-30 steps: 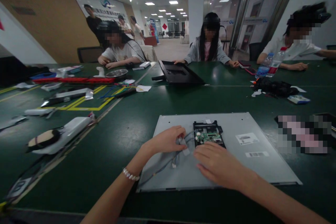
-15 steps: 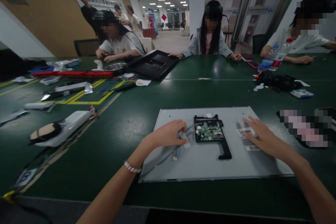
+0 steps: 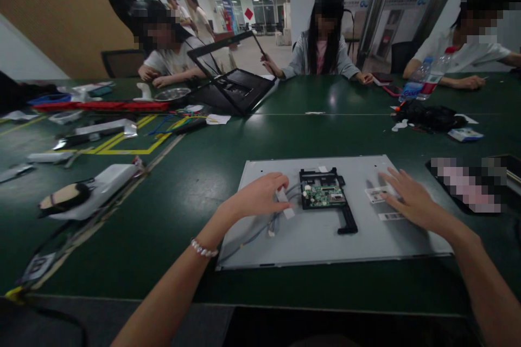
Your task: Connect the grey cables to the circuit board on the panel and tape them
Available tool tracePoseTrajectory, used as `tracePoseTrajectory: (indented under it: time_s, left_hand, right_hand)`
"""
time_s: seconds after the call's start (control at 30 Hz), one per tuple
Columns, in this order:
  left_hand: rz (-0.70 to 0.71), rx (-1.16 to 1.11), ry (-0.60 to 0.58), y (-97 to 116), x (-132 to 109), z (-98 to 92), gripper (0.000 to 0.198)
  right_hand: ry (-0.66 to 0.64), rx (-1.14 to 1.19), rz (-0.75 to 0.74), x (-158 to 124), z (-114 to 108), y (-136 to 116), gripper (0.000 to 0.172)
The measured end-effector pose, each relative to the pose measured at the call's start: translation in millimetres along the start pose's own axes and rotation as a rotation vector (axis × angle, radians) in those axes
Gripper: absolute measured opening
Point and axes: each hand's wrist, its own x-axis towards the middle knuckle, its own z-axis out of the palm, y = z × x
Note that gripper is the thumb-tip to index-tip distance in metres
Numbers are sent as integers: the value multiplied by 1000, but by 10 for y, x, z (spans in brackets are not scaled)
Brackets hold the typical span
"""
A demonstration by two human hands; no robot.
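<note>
A flat grey display panel (image 3: 317, 249) lies back side up on the table before me. On its middle sits a green circuit board (image 3: 323, 196) in a black plastic bracket (image 3: 348, 222). Grey cables (image 3: 256, 236) run from the board's left side across the panel. My left hand (image 3: 262, 195), thumb and fingers pinched together, grips a piece of white tape (image 3: 288, 212) beside these cables. Over the right part of the panel my right hand (image 3: 413, 200) is open with spread fingers, close to printed labels (image 3: 376, 194); whether its fingertips press on the surface is unclear.
Across the green table (image 3: 195, 195), a co-worker's hand holds up a thin black frame (image 3: 222, 46) above a black housing (image 3: 240, 89). Bottles (image 3: 435, 78) and a black bundle (image 3: 431, 116) stand at the back right. A phone (image 3: 464, 187) lies right; a white device (image 3: 101, 187) left.
The co-worker opposite has raised the thin black frame off the black housing. My view has tilted down a little. Both my hands have stayed nearly where they were on the panel.
</note>
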Motion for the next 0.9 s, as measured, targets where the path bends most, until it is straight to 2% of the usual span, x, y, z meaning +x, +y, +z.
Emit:
tracePoseTrajectory:
  time_s: [0.07, 0.17, 0.3, 0.5, 0.73, 0.9]
  left_hand:
    - [-12, 4, 58, 3, -8, -18, 30]
    - [-41, 44, 156, -11, -16, -49, 26]
    - [-44, 195, 199, -52, -12, -67, 25]
    - [-72, 430, 194, -70, -14, -57, 34]
    - [-115, 465, 206, -31, -36, -99, 40]
    - [-130, 492, 193, 1, -45, -116, 40]
  right_hand:
    - [-7, -42, 10, -27, -38, -12, 70]
    - [-90, -50, -42, -59, -66, -78, 74]
    - [-163, -53, -70, -64, -58, -183, 73]
    - [-95, -67, -69, -46, -5, -314, 69]
    - [-21, -64, -100, 22, 23, -632, 62]
    - [4, -67, -155, 125, 60, -868, 64]
